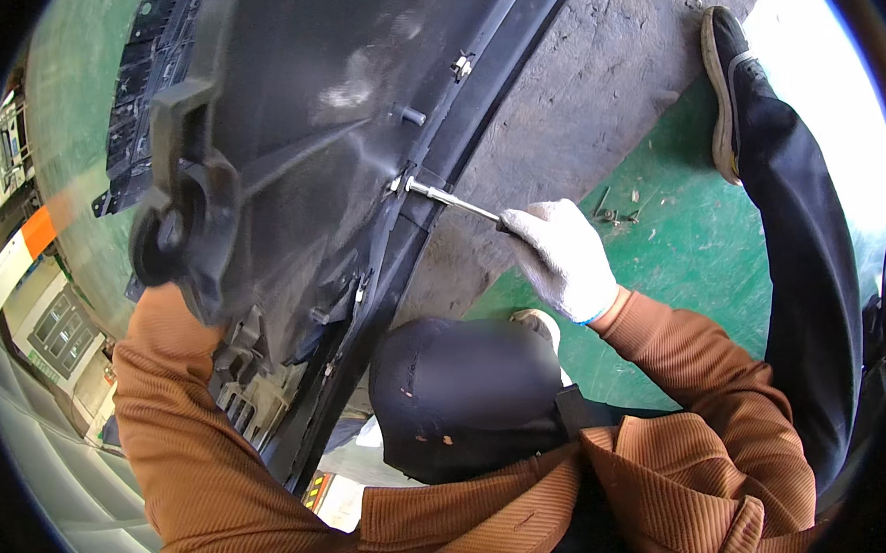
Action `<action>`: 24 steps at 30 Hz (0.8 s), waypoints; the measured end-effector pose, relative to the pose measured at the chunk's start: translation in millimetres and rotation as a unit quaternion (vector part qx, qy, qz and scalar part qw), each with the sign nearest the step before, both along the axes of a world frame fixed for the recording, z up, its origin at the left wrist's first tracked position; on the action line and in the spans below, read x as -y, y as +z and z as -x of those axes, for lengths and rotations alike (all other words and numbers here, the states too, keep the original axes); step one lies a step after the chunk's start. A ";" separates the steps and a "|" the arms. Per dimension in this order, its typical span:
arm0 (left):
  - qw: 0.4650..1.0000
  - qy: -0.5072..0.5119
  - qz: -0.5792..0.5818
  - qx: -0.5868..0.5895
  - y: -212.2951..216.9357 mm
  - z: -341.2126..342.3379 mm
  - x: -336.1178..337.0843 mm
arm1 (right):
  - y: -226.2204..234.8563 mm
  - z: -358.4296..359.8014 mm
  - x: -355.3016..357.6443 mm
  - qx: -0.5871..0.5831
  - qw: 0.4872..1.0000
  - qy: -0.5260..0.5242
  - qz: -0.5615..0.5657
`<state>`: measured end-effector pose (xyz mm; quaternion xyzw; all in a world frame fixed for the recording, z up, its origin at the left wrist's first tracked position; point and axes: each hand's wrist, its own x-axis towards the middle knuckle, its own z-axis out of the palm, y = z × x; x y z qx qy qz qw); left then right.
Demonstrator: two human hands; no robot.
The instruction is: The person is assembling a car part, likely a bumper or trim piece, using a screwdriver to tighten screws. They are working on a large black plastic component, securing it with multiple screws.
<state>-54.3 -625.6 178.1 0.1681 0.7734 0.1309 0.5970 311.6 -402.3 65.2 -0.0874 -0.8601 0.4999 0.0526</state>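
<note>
A large black plastic car bumper [299, 159] fills the left and middle of the view, its edge lined with clips and fasteners. My right hand [564, 258], in a white knit glove, is closed round the handle of a nut driver [452, 198]. The tool's bright metal shaft points left, and its socket end meets a fastener [395, 184] at the bumper's edge. My left forearm [172, 373] in a brown ribbed sleeve reaches behind a hooked black bracket [191, 213]. The bumper hides the fingers of my left hand.
A worn grey board [584, 74] lies under the bumper on the green floor [665, 248]. Several small loose fasteners [617, 214] are scattered near my right hand. My bent knee [458, 377] is close to the bumper edge. An orange-and-white bar [24, 245] stands at the left.
</note>
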 end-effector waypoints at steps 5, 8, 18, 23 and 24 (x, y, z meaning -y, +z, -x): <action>0.999 0.027 -0.010 0.016 -13.7 -4.3 11.3 | 6.4 7.6 -13.0 0.032 0.994 -0.006 0.107; 0.999 0.039 -0.013 0.021 -17.3 -7.8 13.4 | 13.7 19.8 -24.8 0.331 0.734 -0.114 0.582; 0.985 0.126 -0.085 0.087 -71.6 -40.0 3.4 | -1.0 8.7 -13.6 0.270 0.698 -0.245 0.617; 0.953 0.216 -0.112 0.178 -117.7 -72.9 -17.2 | 20.7 0.2 8.4 0.137 0.719 -0.332 0.595; 0.966 0.085 -0.194 0.145 -111.5 -72.0 -20.2 | 22.9 -4.4 10.4 0.153 0.772 -0.333 0.519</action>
